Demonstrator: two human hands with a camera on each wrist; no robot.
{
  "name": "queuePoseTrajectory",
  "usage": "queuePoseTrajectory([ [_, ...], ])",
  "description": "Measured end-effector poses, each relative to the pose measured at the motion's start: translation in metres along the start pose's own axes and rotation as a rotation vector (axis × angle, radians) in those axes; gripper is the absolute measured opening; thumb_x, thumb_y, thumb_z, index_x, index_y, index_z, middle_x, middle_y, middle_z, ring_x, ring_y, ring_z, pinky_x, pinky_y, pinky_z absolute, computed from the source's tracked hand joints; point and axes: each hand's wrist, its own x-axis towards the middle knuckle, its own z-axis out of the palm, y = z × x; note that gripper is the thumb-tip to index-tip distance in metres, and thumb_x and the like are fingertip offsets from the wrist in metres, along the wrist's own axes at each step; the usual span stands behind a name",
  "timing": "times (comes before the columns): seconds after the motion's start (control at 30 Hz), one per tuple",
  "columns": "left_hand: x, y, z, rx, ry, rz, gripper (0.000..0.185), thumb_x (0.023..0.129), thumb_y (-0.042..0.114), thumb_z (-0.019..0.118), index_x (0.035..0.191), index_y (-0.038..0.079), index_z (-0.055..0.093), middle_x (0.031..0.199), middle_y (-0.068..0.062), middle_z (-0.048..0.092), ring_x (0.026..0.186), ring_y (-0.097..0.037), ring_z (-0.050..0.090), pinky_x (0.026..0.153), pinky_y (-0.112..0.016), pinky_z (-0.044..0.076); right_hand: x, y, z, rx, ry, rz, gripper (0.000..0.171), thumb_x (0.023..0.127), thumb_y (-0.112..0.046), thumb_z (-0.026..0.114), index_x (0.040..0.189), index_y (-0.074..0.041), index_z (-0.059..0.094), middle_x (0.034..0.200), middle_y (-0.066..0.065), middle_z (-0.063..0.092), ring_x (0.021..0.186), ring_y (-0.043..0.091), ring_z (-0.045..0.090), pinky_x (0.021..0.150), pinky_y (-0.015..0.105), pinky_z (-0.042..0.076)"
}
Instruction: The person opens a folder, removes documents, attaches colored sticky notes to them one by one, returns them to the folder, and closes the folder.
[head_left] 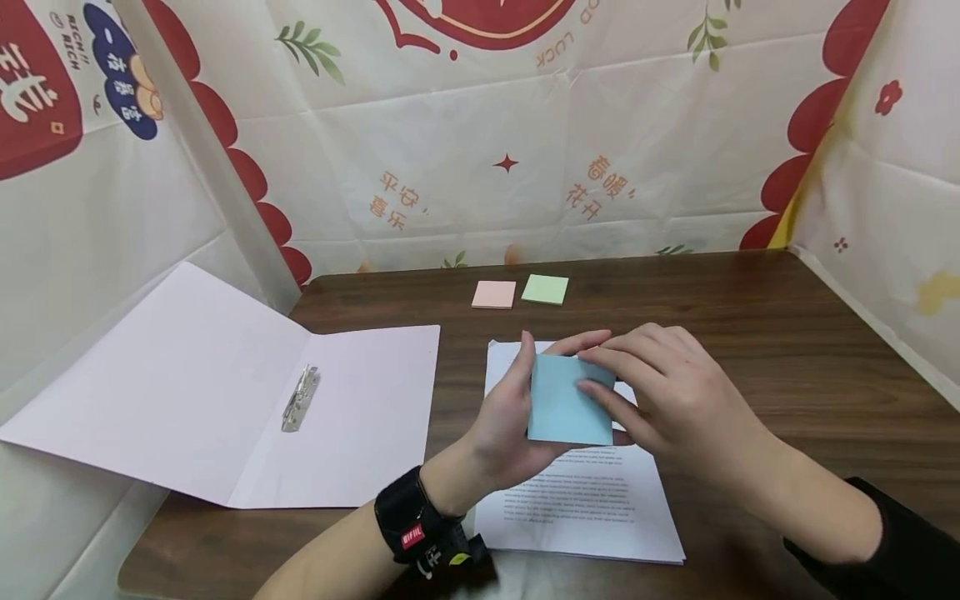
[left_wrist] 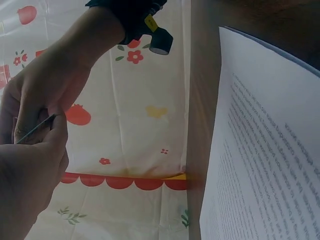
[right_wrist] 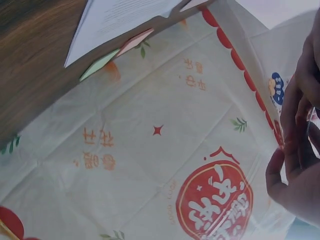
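A light blue sticky note pad (head_left: 567,408) is held up over a stack of printed paper (head_left: 577,508). My left hand (head_left: 502,437) grips it from below and behind, with the thumb along its left edge. At the upper right corner, my right hand (head_left: 667,392) pinches the pad between thumb and fingers. Edge-on, the pad (left_wrist: 36,129) shows as a thin line between both hands in the left wrist view. In the right wrist view the hands (right_wrist: 300,135) are dark and partly cut off, so the pinch is hard to make out.
An open white folder (head_left: 367,417) with a metal clip (head_left: 301,398) lies on the left, its cover leaning past the table edge. A pink sticky pad (head_left: 493,294) and a green sticky pad (head_left: 545,289) lie at the back of the wooden table (head_left: 750,333). Printed cloth (head_left: 480,125) hangs around it.
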Motion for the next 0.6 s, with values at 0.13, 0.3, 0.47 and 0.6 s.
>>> queuePoseTrajectory([
  [0.13,0.002,-0.004,0.000,0.063,-0.023,-0.062,0.083,0.106,0.075,0.012,0.163,0.020,0.035,0.153,-0.024,0.052,0.121,-0.038,0.069,0.115,-0.069,0.045,-0.001,-0.002,-0.004,0.004,-0.045,0.043,0.055,0.110,-0.055,0.048,0.117,-0.009,0.078,0.101,0.000,0.077,0.089,0.013,0.062,0.081,0.025,0.050],
  [0.3,0.002,-0.004,-0.001,0.150,-0.113,-0.125,0.078,0.110,0.067,0.014,0.163,0.013,0.033,0.154,-0.048,0.039,0.132,-0.076,0.039,0.111,-0.056,0.054,0.002,-0.002,-0.011,0.184,-0.088,0.117,0.035,0.107,-0.044,0.058,0.114,-0.016,0.078,0.089,-0.010,0.066,0.075,0.001,0.052,0.062,0.009,0.044],
  [0.47,-0.002,0.003,-0.010,0.198,-0.084,-0.050,0.050,0.110,0.034,0.043,0.157,0.014,0.043,0.151,-0.040,0.049,0.119,-0.062,0.066,0.098,-0.060,0.060,0.003,-0.001,-0.019,0.282,-0.131,0.293,0.020,0.089,-0.005,0.084,0.100,-0.019,0.076,0.078,-0.014,0.061,0.064,-0.001,0.049,0.055,0.011,0.041],
  [0.6,-0.008,0.008,-0.021,0.196,-0.028,0.027,0.048,0.105,0.018,0.059,0.151,0.007,0.050,0.133,-0.023,0.068,0.095,-0.028,0.082,0.090,-0.051,0.065,0.001,0.003,-0.026,0.399,-0.211,0.554,0.015,0.092,-0.004,0.082,0.100,-0.014,0.073,0.075,-0.007,0.065,0.059,0.007,0.057,0.053,0.019,0.050],
])
